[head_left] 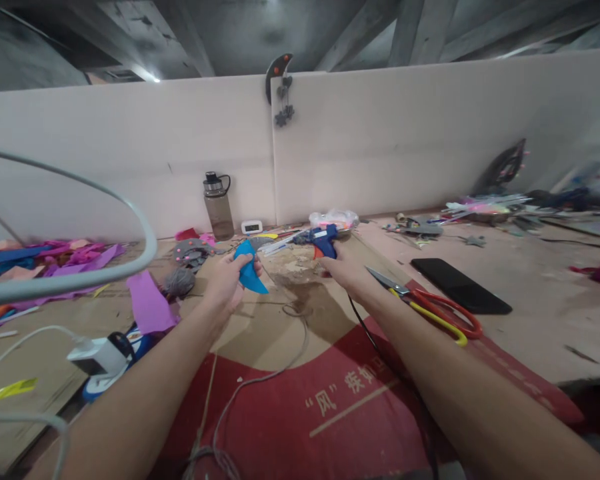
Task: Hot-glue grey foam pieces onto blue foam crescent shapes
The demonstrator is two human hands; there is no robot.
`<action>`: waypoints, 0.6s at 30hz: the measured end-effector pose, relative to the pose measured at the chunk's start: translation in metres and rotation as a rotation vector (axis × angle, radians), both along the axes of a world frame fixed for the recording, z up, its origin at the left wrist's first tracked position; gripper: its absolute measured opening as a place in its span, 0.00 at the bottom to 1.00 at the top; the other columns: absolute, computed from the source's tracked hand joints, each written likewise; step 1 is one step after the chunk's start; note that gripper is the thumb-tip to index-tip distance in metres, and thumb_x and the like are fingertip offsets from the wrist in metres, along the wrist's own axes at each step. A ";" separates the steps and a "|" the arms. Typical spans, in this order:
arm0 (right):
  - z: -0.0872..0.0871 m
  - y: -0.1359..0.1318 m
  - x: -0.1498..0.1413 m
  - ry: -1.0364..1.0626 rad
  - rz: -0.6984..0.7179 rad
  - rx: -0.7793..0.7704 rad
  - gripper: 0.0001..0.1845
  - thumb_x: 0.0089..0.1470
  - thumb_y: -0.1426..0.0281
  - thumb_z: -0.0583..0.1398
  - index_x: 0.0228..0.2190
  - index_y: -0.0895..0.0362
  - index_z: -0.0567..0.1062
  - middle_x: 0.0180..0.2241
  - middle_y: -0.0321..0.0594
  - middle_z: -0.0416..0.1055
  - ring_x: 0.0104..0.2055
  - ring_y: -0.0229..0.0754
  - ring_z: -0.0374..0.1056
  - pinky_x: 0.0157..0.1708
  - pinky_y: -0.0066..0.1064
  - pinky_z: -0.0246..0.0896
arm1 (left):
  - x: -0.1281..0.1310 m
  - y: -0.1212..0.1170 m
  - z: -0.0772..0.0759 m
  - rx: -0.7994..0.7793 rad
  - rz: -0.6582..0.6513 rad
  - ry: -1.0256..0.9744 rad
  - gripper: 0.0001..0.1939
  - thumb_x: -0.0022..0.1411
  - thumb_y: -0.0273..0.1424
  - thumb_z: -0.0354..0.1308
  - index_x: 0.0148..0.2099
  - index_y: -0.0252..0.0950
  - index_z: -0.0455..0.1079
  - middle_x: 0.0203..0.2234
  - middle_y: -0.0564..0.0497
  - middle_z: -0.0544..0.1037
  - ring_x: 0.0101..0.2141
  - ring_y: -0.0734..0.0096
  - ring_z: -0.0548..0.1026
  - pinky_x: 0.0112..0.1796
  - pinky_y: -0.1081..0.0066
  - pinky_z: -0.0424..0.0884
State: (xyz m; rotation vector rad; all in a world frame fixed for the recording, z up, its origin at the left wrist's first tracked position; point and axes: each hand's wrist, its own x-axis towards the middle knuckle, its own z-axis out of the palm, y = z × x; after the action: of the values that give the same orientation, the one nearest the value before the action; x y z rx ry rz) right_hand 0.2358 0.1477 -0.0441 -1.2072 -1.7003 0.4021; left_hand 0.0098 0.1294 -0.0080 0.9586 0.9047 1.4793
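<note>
My left hand [230, 277] pinches a curved, pointed piece of bright blue felt [252, 270] between thumb and fingers, held above the cardboard. Across from it, my right hand [341, 270] is closed at the handle of a blue hot glue gun [325, 235] with an orange trigger. Part of that grip is hidden behind the hand. The gun's nozzle side points left, and a black cord [363, 320] runs down beneath my right forearm. A thin grey string [300, 347] trails over the red-and-tan cardboard [280, 413] between my arms.
Orange-and-yellow-handled scissors [445, 313] and a black phone [460, 285] lie to the right. A water bottle [219, 210] and small white digital display [252, 227] stand by the partition. Felt scraps [55, 263], grey yarn [180, 281] and a charger [97, 357] are left. A pale hose [147, 233] arcs nearby.
</note>
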 end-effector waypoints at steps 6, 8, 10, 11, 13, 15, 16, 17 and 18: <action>0.032 -0.038 -0.023 0.262 0.167 -0.080 0.12 0.49 0.69 0.53 0.39 0.54 0.65 0.29 0.36 0.69 0.27 0.38 0.66 0.29 0.30 0.62 | 0.002 0.001 -0.001 -0.026 0.015 -0.003 0.04 0.47 0.23 0.60 0.29 0.31 0.68 0.18 0.52 0.73 0.20 0.76 0.71 0.25 0.74 0.72; 0.037 -0.046 -0.028 0.200 0.175 -0.060 0.10 0.52 0.66 0.53 0.37 0.55 0.66 0.27 0.35 0.68 0.26 0.38 0.64 0.28 0.30 0.61 | 0.003 0.001 -0.001 -0.033 0.026 0.022 0.03 0.48 0.23 0.59 0.29 0.31 0.68 0.18 0.53 0.73 0.20 0.75 0.72 0.25 0.74 0.71; 0.038 -0.051 -0.031 0.120 0.175 -0.027 0.11 0.54 0.64 0.53 0.38 0.56 0.66 0.28 0.37 0.68 0.27 0.38 0.64 0.28 0.31 0.61 | 0.003 0.000 -0.001 -0.028 0.032 0.054 0.03 0.48 0.24 0.59 0.28 0.31 0.68 0.17 0.54 0.73 0.21 0.74 0.73 0.25 0.74 0.71; 0.037 -0.052 -0.032 0.079 0.173 -0.007 0.11 0.55 0.63 0.52 0.38 0.56 0.66 0.30 0.38 0.69 0.28 0.39 0.64 0.29 0.32 0.61 | 0.002 0.001 -0.002 -0.019 0.032 0.070 0.03 0.49 0.25 0.59 0.28 0.31 0.68 0.17 0.53 0.73 0.21 0.74 0.73 0.25 0.74 0.72; 0.035 -0.053 -0.033 0.010 0.172 0.026 0.11 0.55 0.64 0.52 0.39 0.56 0.66 0.33 0.40 0.70 0.32 0.41 0.65 0.33 0.34 0.61 | 0.001 0.001 -0.004 -0.001 0.025 0.105 0.04 0.49 0.26 0.59 0.28 0.31 0.68 0.18 0.52 0.74 0.21 0.73 0.73 0.25 0.73 0.72; 0.034 -0.054 -0.034 -0.032 0.168 0.042 0.12 0.56 0.64 0.52 0.41 0.55 0.66 0.35 0.41 0.71 0.36 0.43 0.66 0.37 0.36 0.61 | -0.001 0.002 -0.006 -0.002 0.021 0.143 0.05 0.49 0.28 0.60 0.29 0.30 0.68 0.19 0.50 0.74 0.20 0.72 0.73 0.24 0.71 0.72; 0.033 -0.054 -0.034 -0.048 0.166 0.047 0.12 0.56 0.65 0.52 0.41 0.55 0.66 0.36 0.41 0.71 0.37 0.44 0.66 0.38 0.36 0.61 | -0.002 0.003 -0.007 -0.009 0.021 0.161 0.06 0.49 0.28 0.60 0.30 0.30 0.68 0.19 0.49 0.75 0.20 0.71 0.74 0.23 0.71 0.73; 0.033 -0.055 -0.034 -0.061 0.167 0.053 0.12 0.56 0.65 0.52 0.42 0.54 0.66 0.37 0.41 0.71 0.38 0.45 0.66 0.38 0.37 0.61 | -0.002 0.003 -0.007 -0.017 0.026 0.176 0.07 0.48 0.29 0.60 0.31 0.30 0.69 0.20 0.48 0.75 0.20 0.70 0.74 0.22 0.70 0.73; 0.033 -0.055 -0.034 -0.074 0.169 0.060 0.12 0.56 0.65 0.52 0.42 0.54 0.66 0.38 0.41 0.71 0.40 0.45 0.66 0.39 0.37 0.61 | -0.003 0.003 -0.007 -0.023 0.030 0.185 0.08 0.48 0.29 0.60 0.32 0.30 0.69 0.20 0.48 0.75 0.20 0.70 0.74 0.22 0.70 0.73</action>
State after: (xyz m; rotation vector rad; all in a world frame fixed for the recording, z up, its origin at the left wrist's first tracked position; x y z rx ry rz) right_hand 0.2019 0.0924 -0.0109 -1.0500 -1.8723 0.4103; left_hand 0.0071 0.1323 -0.0153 1.0819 1.0712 1.4185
